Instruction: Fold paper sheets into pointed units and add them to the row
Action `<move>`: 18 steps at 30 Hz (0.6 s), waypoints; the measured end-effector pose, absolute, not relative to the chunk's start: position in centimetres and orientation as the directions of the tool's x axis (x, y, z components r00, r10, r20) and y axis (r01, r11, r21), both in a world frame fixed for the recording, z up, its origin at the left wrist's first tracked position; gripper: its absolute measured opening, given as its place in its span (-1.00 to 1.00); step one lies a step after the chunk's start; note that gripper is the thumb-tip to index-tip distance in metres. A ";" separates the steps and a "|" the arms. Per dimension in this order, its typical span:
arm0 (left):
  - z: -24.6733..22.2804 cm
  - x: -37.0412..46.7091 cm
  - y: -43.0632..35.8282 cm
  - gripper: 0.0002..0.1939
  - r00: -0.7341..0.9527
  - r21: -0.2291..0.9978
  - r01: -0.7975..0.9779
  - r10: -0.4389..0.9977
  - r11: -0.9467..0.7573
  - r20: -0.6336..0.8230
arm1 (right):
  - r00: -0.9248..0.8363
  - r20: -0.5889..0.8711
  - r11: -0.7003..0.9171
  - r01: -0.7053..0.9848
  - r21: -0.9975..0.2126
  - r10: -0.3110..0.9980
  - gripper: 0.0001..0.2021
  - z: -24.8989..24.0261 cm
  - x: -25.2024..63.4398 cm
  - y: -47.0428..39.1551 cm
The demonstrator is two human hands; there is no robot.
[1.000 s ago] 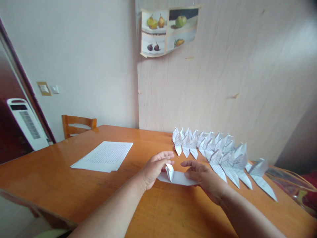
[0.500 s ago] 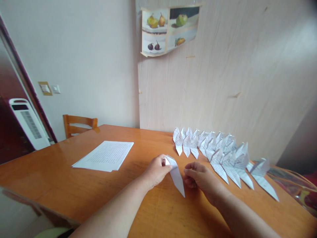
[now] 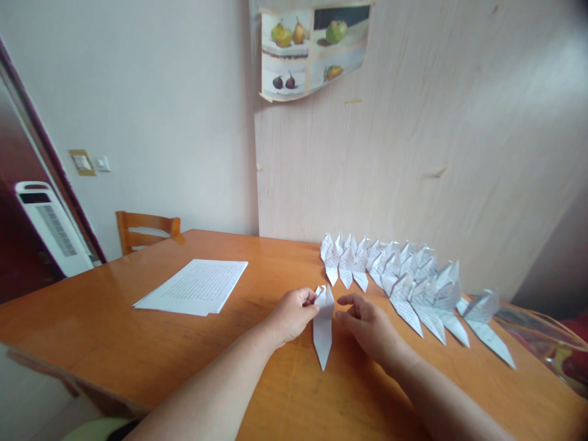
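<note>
A folded white paper piece [image 3: 323, 337] with a pointed lower end is held above the table, right in front of me. The thumb and fingers of my left hand [image 3: 296, 315] pinch its upper left edge. Just to its right is my right hand [image 3: 365, 324], apart from the paper, with a gap between thumb and index finger and its other fingers curled. Farther right stand rows of similar folded paper pieces [image 3: 404, 306], printed with text, their upper parts raised and their pointed ends toward me.
A stack of printed sheets [image 3: 193, 288] lies on the wooden table [image 3: 184, 349] to the left. Behind the far left edge is a wooden chair [image 3: 147, 229]. A wooden panel [image 3: 390, 171] rises at the back. Transparent plastic [image 3: 537, 331] lies by the right edge.
The folded paper has turned from slanting to nearly upright, its top folds now spread apart. My right hand has shifted slightly and its thumb and index finger have parted.
</note>
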State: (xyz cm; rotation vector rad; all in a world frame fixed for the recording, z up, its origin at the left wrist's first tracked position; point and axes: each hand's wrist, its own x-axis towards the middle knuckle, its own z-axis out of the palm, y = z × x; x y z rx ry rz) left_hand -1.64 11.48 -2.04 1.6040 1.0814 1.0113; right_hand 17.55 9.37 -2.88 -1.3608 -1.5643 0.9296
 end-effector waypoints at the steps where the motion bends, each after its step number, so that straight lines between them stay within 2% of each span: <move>1: -2.1 -1.6 11.5 -0.87 0.285 0.963 0.192 0.950 -0.187 0.127 | -0.063 0.137 0.151 0.365 -0.919 0.989 -0.72 -2.9 17.5 9.4; 9: -2.2 -1.5 11.5 -0.86 0.310 0.965 0.193 0.944 -0.179 0.113 | -0.108 0.218 0.242 0.345 -0.907 0.970 -0.76 -3.5 17.1 9.7; 18: -2.3 -1.5 11.6 -0.84 0.313 0.955 0.225 0.943 -0.192 0.116 | -0.088 0.227 0.243 0.377 -0.894 0.970 -0.75 -3.4 17.2 9.9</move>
